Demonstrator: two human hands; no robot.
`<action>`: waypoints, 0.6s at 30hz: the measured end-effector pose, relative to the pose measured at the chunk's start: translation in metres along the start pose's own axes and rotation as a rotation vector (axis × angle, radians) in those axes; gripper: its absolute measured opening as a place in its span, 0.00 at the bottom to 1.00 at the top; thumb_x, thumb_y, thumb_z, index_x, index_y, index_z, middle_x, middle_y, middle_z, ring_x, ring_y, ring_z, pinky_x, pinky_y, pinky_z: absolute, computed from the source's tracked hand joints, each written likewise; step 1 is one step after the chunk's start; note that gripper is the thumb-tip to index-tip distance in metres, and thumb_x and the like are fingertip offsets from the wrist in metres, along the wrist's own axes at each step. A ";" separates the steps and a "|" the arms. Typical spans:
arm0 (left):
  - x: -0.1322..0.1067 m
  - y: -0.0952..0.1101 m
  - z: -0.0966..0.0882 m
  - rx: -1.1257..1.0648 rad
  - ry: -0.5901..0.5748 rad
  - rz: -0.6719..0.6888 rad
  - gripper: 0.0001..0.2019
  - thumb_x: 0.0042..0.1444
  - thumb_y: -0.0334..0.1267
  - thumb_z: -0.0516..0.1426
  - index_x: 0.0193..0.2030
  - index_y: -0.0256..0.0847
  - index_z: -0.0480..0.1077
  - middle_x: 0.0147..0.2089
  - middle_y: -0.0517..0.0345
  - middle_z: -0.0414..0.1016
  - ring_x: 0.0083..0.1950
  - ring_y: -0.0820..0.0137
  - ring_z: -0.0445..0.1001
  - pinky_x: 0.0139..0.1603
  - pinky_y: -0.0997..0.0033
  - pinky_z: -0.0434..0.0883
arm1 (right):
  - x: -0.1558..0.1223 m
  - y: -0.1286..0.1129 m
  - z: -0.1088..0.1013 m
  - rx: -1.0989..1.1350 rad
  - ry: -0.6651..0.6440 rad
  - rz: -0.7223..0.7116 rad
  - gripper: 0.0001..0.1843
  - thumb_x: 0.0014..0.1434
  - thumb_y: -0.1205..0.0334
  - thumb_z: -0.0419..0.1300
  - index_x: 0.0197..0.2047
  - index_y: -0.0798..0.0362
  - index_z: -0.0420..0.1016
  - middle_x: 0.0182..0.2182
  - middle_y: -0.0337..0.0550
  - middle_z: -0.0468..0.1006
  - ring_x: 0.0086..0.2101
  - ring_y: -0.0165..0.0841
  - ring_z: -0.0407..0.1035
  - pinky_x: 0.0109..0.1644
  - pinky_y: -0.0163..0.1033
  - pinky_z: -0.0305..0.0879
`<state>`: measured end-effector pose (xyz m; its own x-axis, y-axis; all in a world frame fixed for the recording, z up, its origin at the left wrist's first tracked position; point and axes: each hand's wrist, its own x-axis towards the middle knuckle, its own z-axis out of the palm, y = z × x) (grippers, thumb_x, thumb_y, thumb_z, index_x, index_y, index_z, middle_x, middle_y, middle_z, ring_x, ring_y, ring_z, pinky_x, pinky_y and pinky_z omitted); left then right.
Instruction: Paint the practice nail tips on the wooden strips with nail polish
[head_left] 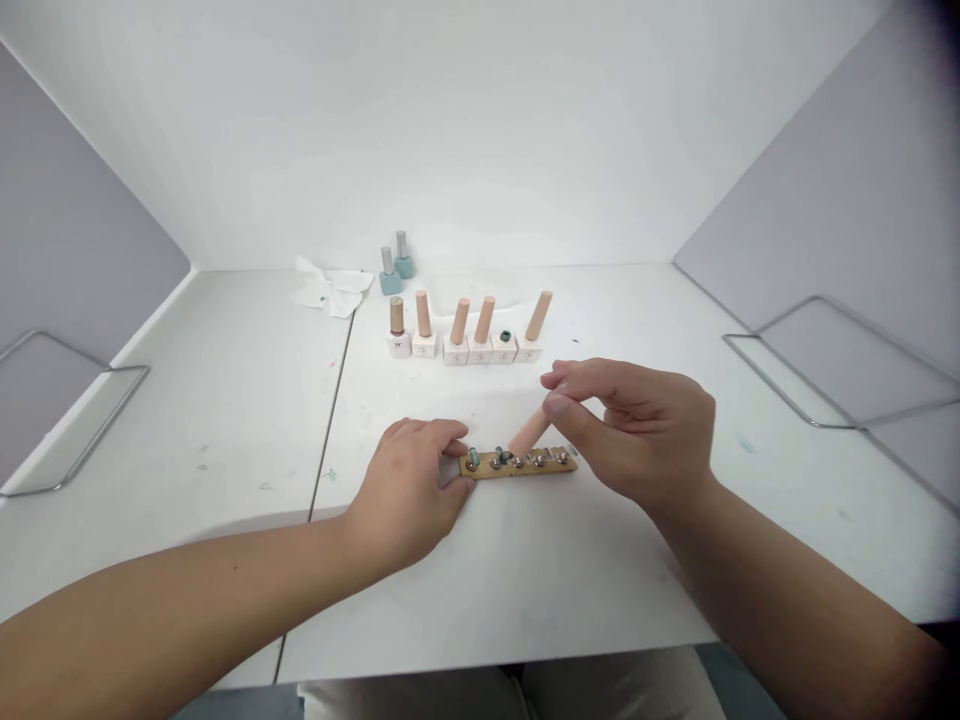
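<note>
My left hand [412,485] pinches the left end of a narrow wooden strip [487,472] lying on the table. Metal studs run along the strip, with small nail tips on them; the two at the left look dark green. Between its thumb and fingers, my right hand [634,425] grips a nail polish brush by its peach cap [531,432]. The cap slants down to the left, its brush end at the green tip second from the left; whether the bristles touch is too small to tell. Behind stands an uncapped white polish bottle [504,350] with a dark green mouth.
Several capped polish bottles [455,350] stand in a row beyond my hands. Two teal bottles [390,282] and a crumpled white tissue [334,290] are at the back left. Bent metal wire frames [817,425] stick out at both sides, near the grey side panels.
</note>
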<state>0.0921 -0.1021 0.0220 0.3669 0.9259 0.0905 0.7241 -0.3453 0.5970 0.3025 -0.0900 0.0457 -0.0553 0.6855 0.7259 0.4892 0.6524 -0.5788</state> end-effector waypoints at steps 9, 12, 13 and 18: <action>0.001 0.002 -0.001 0.006 -0.007 -0.008 0.19 0.50 0.32 0.59 0.50 0.42 0.66 0.43 0.58 0.77 0.48 0.61 0.72 0.48 0.55 0.71 | 0.003 -0.006 -0.001 0.038 -0.046 -0.066 0.11 0.50 0.75 0.60 0.27 0.47 0.72 0.21 0.31 0.77 0.29 0.31 0.74 0.44 0.46 0.75; 0.001 0.002 -0.001 0.009 0.000 -0.005 0.19 0.50 0.32 0.59 0.50 0.42 0.66 0.43 0.58 0.78 0.47 0.61 0.72 0.48 0.56 0.71 | 0.001 -0.004 -0.001 -0.016 0.015 -0.025 0.09 0.50 0.73 0.62 0.27 0.48 0.73 0.22 0.33 0.77 0.32 0.33 0.75 0.42 0.44 0.75; 0.000 0.002 -0.001 0.009 0.003 -0.004 0.19 0.50 0.33 0.59 0.50 0.43 0.66 0.43 0.58 0.78 0.48 0.61 0.72 0.48 0.56 0.71 | 0.001 -0.003 -0.001 -0.031 0.024 -0.014 0.09 0.50 0.73 0.62 0.28 0.48 0.73 0.22 0.33 0.77 0.32 0.33 0.75 0.42 0.44 0.75; 0.000 0.001 0.000 0.008 0.007 -0.002 0.19 0.50 0.32 0.59 0.51 0.43 0.66 0.43 0.59 0.77 0.48 0.61 0.72 0.48 0.56 0.71 | 0.001 -0.005 0.002 -0.072 0.018 -0.011 0.10 0.51 0.73 0.62 0.27 0.47 0.72 0.21 0.32 0.78 0.32 0.32 0.75 0.41 0.42 0.74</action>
<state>0.0924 -0.1028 0.0225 0.3611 0.9276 0.0952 0.7293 -0.3446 0.5910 0.2984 -0.0919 0.0484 -0.0455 0.6719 0.7392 0.5500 0.6346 -0.5430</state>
